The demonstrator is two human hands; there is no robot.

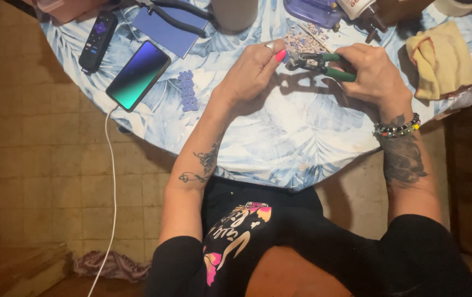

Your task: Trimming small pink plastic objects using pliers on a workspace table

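Green-handled pliers (pixel 324 65) sit squeezed in my right hand (pixel 376 74), metal nose aimed at my left hand (pixel 252 69), whose fingertips pinch something too small to tell. Just beyond the pliers lies a pile of small lilac pieces (pixel 302 39) on the leaf-print counter (pixel 280 143); a yellow cloth (pixel 442 60) rests right of them.

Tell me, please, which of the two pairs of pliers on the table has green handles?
The pliers in the right hand, near the left hand. The other pair, lying untouched by the blue card, has dark handles.
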